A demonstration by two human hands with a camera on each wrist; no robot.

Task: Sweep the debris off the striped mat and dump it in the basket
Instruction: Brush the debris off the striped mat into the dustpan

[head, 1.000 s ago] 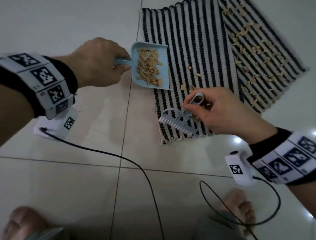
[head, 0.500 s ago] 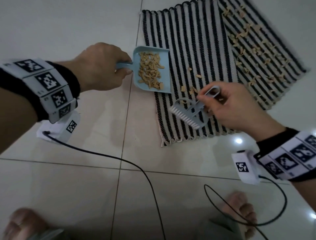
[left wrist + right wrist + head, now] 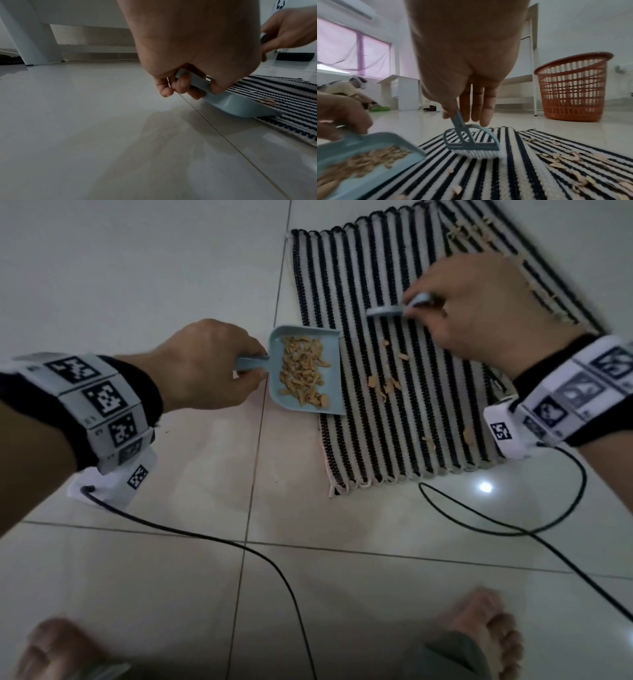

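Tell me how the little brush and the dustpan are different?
The dustpan is a flat scoop full of tan debris; the brush has white bristles and carries none. The left hand holds the dustpan at the striped mat edge; the right hand holds the brush farther up the mat. Both are pale blue plastic.

Head view overhead, downward; wrist views floor-level, close, slightly blurred; all share mat.
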